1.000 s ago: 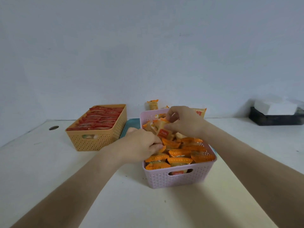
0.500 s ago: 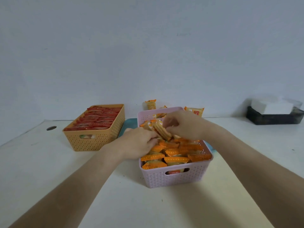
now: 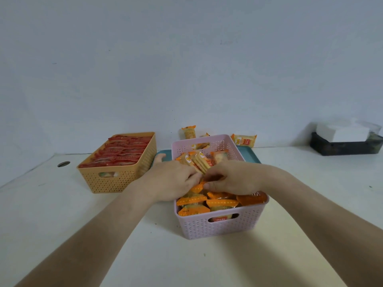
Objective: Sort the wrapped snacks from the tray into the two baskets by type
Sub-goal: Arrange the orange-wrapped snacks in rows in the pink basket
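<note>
Head view is showing left hand (image 3: 172,181) and right hand (image 3: 232,179), fingers grasping orange-wrapped snacks (image 3: 200,163) inside one pink basket (image 3: 221,226); three loose snacks (image 3: 244,140) are standing at its 12 o'clock, one tan basket (image 3: 112,181) sitting at 10 o'clock.
</note>
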Tool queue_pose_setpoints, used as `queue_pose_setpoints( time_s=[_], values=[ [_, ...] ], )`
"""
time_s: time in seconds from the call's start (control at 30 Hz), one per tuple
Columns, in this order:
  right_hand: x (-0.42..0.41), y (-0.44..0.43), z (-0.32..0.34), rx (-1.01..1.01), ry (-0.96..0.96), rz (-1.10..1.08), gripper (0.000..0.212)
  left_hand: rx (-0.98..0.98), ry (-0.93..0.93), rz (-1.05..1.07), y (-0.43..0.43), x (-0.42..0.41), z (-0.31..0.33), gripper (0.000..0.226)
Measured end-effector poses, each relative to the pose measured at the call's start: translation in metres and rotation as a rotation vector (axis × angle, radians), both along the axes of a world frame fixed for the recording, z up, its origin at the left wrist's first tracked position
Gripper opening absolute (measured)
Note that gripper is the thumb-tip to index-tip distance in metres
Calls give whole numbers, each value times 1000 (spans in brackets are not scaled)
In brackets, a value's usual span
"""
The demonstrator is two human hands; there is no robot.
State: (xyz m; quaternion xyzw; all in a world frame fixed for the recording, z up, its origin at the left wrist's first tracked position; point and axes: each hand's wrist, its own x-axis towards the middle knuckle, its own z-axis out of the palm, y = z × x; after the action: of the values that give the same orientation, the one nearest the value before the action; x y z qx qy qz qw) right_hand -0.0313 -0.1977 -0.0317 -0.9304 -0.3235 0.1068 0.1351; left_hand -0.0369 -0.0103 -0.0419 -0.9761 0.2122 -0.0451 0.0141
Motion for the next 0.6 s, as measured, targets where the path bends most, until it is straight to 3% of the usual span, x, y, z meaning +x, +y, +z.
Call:
queue_pose_setpoints(
  time_s=[0.1, 0.17, 0.3, 0.5, 0.6],
  values=[
    [10, -8, 7, 255, -254, -166, 27, -25, 69, -26, 1, 4, 8, 40],
    [22, -17, 19, 283, -406, -259, 23, -140, 82, -56, 5, 10, 14, 35],
    [45, -18, 35, -41, -350, -216, 43, -266, -32, -60, 5, 29, 25, 29],
    [57, 4, 18, -348, -361, -191, 77, 36, -224, 45, -23, 57, 19, 27],
    [63, 6, 10, -452, -390, -174, 93, 57, -239, 90, -29, 68, 9, 30]
  ],
)
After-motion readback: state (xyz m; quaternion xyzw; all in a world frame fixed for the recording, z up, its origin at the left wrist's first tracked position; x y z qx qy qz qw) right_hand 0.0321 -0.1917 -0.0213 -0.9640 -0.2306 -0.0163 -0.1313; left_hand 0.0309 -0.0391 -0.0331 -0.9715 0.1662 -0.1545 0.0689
